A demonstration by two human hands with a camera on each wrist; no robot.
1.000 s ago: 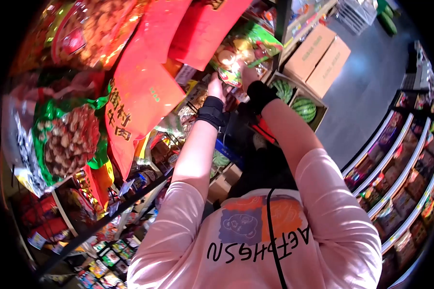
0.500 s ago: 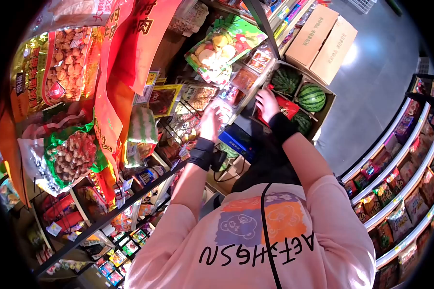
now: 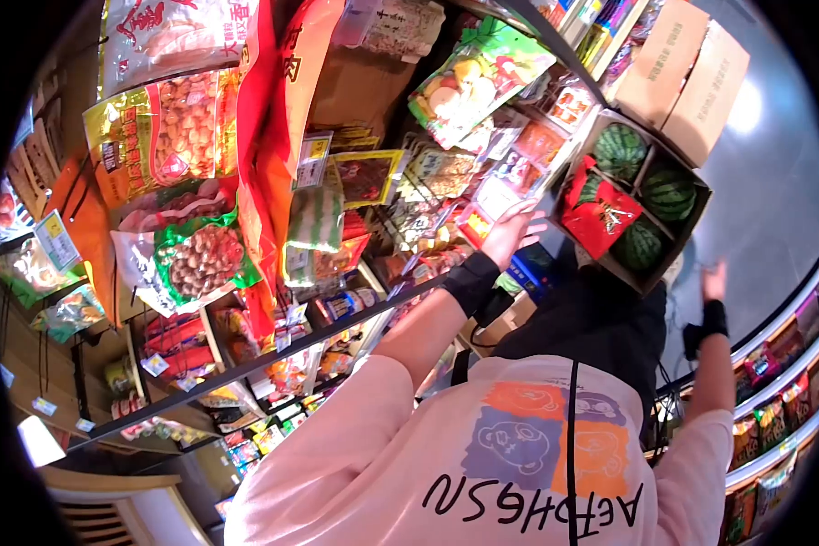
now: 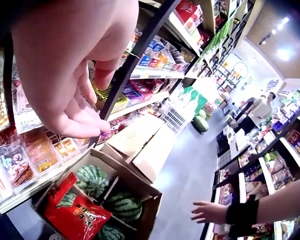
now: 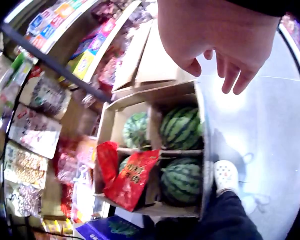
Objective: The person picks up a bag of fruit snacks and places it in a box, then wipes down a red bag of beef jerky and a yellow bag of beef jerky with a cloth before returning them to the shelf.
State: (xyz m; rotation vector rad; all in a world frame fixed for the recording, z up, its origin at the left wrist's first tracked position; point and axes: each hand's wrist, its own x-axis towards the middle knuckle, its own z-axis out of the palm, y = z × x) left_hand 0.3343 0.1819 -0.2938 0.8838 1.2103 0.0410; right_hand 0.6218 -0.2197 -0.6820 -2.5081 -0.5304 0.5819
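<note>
My left hand (image 3: 511, 235) is in front of the shelf edge, beside clear-topped packs of snacks (image 3: 496, 197), with its fingers loosely extended and nothing in them. To the right of the watermelon box (image 5: 176, 94), my right hand (image 3: 714, 280) hangs over the floor, fingers relaxed and holding nothing. Inside the divided cardboard box are several striped watermelons (image 3: 667, 194). A red printed snack bag (image 3: 601, 214) lies on top of the box's near left part. On the shelf beyond my left hand sits a green bag with fruit pictures (image 3: 475, 82). Both wrists wear black bands.
A closed cardboard carton (image 3: 692, 77) stands behind the watermelon box. Large hanging snack bags (image 3: 196, 118) and a dark shelf rail (image 3: 246, 373) are at the left. A blue box (image 5: 112, 227) sits near my legs. Curved snack racks (image 3: 773, 400) line the right.
Both hands were at the green fruit bag a second ago; it now lies on the shelf. My right hand has moved right, past the watermelon box. The head view has shifted left.
</note>
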